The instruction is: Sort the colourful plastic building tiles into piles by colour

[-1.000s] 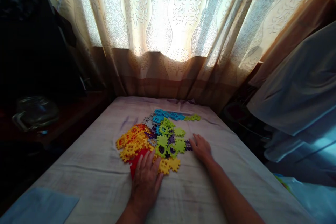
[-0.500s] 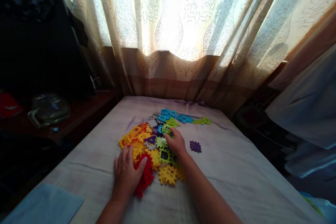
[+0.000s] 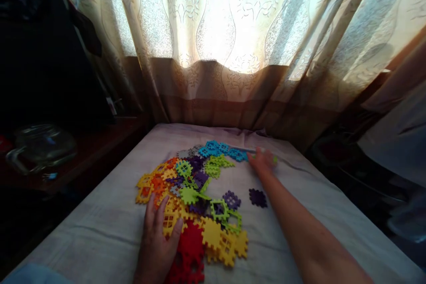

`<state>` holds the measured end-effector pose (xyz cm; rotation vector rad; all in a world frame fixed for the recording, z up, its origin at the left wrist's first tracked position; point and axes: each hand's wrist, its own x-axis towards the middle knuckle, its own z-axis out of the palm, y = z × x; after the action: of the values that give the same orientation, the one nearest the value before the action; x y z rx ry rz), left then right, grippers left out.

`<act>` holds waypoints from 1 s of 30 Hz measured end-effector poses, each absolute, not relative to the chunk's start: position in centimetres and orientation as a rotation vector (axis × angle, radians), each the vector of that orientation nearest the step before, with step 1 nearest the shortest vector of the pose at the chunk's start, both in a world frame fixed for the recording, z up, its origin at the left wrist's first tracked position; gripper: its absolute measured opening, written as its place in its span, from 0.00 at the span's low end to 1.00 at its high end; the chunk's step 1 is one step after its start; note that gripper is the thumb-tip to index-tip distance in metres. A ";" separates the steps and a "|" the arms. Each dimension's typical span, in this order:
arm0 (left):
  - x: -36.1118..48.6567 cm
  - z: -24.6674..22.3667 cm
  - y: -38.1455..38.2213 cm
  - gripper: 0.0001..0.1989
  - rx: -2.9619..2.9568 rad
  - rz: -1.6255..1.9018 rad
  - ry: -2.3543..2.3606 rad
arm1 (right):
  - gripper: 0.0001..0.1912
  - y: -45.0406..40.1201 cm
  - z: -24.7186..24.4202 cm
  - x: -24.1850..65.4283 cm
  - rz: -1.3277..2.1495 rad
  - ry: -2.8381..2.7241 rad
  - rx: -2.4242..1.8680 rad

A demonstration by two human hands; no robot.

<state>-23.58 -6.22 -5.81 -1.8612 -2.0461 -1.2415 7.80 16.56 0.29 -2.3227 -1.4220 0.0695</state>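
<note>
A spread of interlocking plastic tiles with notched edges lies in front of me. My left hand (image 3: 158, 242) is open, fingers spread, at the near left edge of the pile, touching or just over yellow tiles (image 3: 169, 219). Red tiles (image 3: 191, 242) are beside its thumb. At the far right, my right hand (image 3: 262, 159) is blurred over lime green tiles (image 3: 274, 159), mostly covering them; its grip cannot be made out. Blue tiles (image 3: 237, 155) lie just left of it. More lime green tiles (image 3: 219, 209), purple tiles (image 3: 201, 179) and orange tiles (image 3: 158, 185) fill the middle.
A single dark purple tile (image 3: 258, 197) lies apart on the pale sheet (image 3: 299, 213). To the left, a glass pitcher (image 3: 45, 146) stands on a dark side table. A patterned curtain (image 3: 216, 84) hangs behind the far edge. Light blue cloth (image 3: 36, 275) is at the lower left.
My right hand has moved from the middle of the pile to the far right, over the lime green tiles. The middle tiles are more spread out. My left hand stays near the yellow tiles.
</note>
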 end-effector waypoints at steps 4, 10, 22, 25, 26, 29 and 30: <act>-22.9 -5.2 -6.8 0.31 -1.976 -1.138 -2.065 | 0.31 18.7 -2.4 9.1 0.162 -1.414 -2.416; -22.5 -4.6 -7.2 0.33 -2.019 -1.120 -2.117 | 0.32 18.7 -1.7 0.5 0.250 -1.773 -2.111; -22.4 -4.0 -6.9 0.27 -2.091 -1.248 -1.901 | 0.28 10.6 1.3 -10.4 0.655 -2.200 -1.663; -22.3 -4.0 -6.8 0.28 -2.149 -1.275 -1.937 | 0.27 8.6 3.0 -9.4 0.806 -2.255 -1.506; -22.3 -3.9 -6.7 0.29 -2.165 -1.286 -1.963 | 0.28 7.7 3.6 -8.5 0.827 -2.258 -1.445; -22.8 -3.5 -6.9 0.30 -2.204 -1.298 -2.067 | 0.37 3.6 4.3 -4.2 0.788 -2.247 -1.290; -23.2 -3.4 -7.2 0.31 -2.224 -1.277 -2.110 | 0.42 1.8 4.1 -2.5 0.743 -2.259 -1.277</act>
<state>-23.18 -7.16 -3.38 -2.2240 -2.1097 -1.2767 -2.47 1.81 4.07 -1.2771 -2.2585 0.7433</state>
